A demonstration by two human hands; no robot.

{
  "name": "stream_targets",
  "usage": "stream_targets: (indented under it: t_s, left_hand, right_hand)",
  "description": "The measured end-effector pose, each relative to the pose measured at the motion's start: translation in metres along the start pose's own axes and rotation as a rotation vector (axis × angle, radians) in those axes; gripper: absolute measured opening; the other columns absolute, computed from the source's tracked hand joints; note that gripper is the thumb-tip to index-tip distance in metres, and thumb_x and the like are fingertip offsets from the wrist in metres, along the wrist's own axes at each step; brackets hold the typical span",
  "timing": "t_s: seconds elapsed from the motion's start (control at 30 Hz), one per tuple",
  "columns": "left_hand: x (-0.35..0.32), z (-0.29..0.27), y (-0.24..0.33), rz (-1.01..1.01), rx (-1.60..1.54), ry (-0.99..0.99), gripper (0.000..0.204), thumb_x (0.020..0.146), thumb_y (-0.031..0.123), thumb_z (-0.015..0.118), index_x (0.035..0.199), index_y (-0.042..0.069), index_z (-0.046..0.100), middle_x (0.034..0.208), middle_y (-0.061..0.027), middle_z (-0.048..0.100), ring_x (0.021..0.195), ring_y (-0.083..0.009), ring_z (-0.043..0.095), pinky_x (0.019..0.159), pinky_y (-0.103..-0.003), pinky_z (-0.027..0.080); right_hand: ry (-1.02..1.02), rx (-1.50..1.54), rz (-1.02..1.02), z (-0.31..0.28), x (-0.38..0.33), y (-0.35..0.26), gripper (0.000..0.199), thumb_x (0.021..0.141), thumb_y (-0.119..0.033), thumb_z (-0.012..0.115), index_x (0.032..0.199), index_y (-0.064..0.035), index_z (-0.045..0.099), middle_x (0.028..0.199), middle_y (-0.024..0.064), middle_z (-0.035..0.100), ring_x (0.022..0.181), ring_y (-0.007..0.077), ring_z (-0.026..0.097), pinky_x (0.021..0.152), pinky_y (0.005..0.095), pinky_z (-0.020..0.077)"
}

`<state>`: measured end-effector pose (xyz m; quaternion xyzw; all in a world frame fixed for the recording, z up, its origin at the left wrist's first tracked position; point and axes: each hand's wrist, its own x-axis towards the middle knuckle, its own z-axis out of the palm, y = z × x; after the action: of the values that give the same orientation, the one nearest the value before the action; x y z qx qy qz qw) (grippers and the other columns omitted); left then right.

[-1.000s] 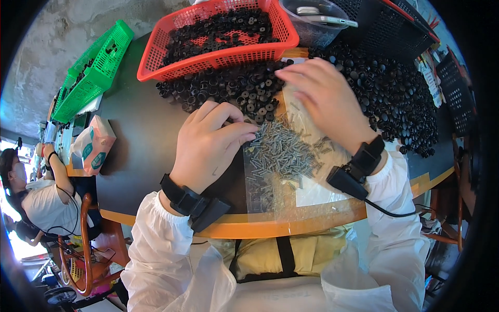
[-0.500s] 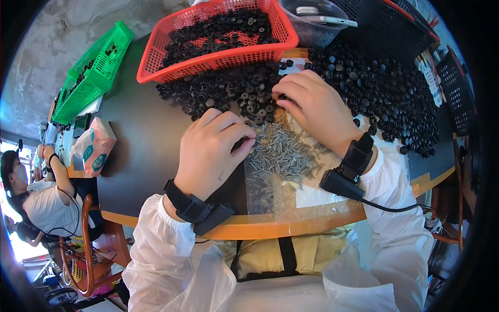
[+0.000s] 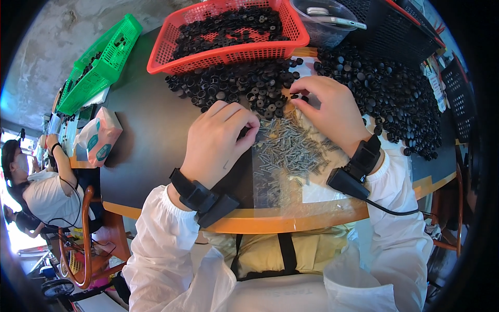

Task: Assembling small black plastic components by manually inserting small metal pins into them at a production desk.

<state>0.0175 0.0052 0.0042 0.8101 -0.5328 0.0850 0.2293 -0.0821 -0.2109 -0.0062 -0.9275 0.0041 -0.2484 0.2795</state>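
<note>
My left hand [image 3: 218,143] is closed over the table, thumb and index finger pressed together beside the heap of small metal screws [image 3: 291,148]. A dark patch shows inside its curl, but what it holds, if anything, cannot be made out. Opposite, at the far side of the screws, my right hand [image 3: 332,106] pinches a small black cap [image 3: 298,96] between thumb and index finger. Just left of that fingertip lies a pile of black caps and ring-shaped pieces [image 3: 221,86], some with a centre hole. Dark straps with small boxes sit on both wrists.
A red basket [image 3: 234,54] of black parts stands behind the pile. More black caps [image 3: 395,99] spread to the right, below a dark crate [image 3: 387,31]. A clear tub [image 3: 322,34] holds a phone. At left are a tissue pack [image 3: 101,138], green basket [image 3: 99,78] and seated person [image 3: 49,197].
The view has shifted, so the table things appear farther right. My right hand has drawn slightly right, away from the pile, with the black cap in its pinch. My left hand stays closed.
</note>
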Motion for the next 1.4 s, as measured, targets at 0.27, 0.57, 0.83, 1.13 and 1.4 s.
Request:
stream_targets:
  t_s: [0.27, 0.57, 0.83, 1.13, 1.4]
  left_hand:
    - [0.000, 0.000, -0.004, 0.105, -0.104, -0.026, 0.012, 0.076, 0.013, 0.073, 0.084, 0.009, 0.064, 0.085, -0.0023, 0.061, 0.082, -0.0247, 0.057, 0.071, -0.035, 0.047]
    - [0.000, 0.000, 0.002, -0.049, -0.346, 0.047, 0.016, 0.082, 0.002, 0.068, 0.096, 0.004, 0.062, 0.088, -0.0075, 0.061, 0.082, -0.0234, 0.060, 0.073, -0.032, 0.049]
    - [0.001, -0.004, 0.008, -0.053, -0.574, 0.126, 0.025, 0.083, -0.004, 0.067, 0.107, 0.002, 0.064, 0.091, -0.0075, 0.066, 0.087, -0.0165, 0.064, 0.074, -0.028, 0.052]
    - [0.001, 0.003, 0.005, -0.065, -0.765, 0.280, 0.018, 0.076, -0.002, 0.075, 0.093, 0.003, 0.070, 0.093, -0.0066, 0.065, 0.083, -0.0143, 0.062, 0.070, -0.026, 0.050]
    - [-0.002, -0.002, 0.007, -0.058, -0.693, 0.246, 0.018, 0.071, -0.005, 0.077, 0.085, 0.003, 0.071, 0.088, -0.0051, 0.058, 0.081, -0.0151, 0.056, 0.072, -0.026, 0.045]
  right_hand:
    - [0.044, 0.045, -0.118, -0.005, -0.004, -0.007, 0.021, 0.078, -0.011, 0.073, 0.097, -0.0068, 0.067, 0.088, 0.0074, 0.066, 0.082, 0.0235, 0.062, 0.072, 0.0323, 0.0498]
    - [-0.016, 0.521, 0.120, -0.001, -0.008, -0.029, 0.023, 0.075, -0.002, 0.075, 0.097, -0.0052, 0.067, 0.091, 0.0026, 0.065, 0.080, 0.0133, 0.060, 0.078, 0.0267, 0.0516]
    - [-0.087, 0.651, 0.137, 0.002, -0.015, -0.028, 0.029, 0.079, 0.000, 0.072, 0.107, -0.0046, 0.064, 0.094, 0.0018, 0.065, 0.081, 0.0093, 0.059, 0.079, 0.0253, 0.0516]
    - [-0.082, 0.906, 0.232, 0.006, -0.017, -0.038, 0.022, 0.084, -0.002, 0.070, 0.105, -0.0032, 0.063, 0.095, 0.0002, 0.063, 0.079, 0.0056, 0.056, 0.075, 0.0217, 0.0496]
    - [-0.166, 1.058, 0.331, 0.006, -0.019, -0.039, 0.018, 0.086, -0.002, 0.069, 0.103, -0.0026, 0.062, 0.093, -0.0019, 0.061, 0.078, 0.0030, 0.055, 0.072, 0.0196, 0.0483]
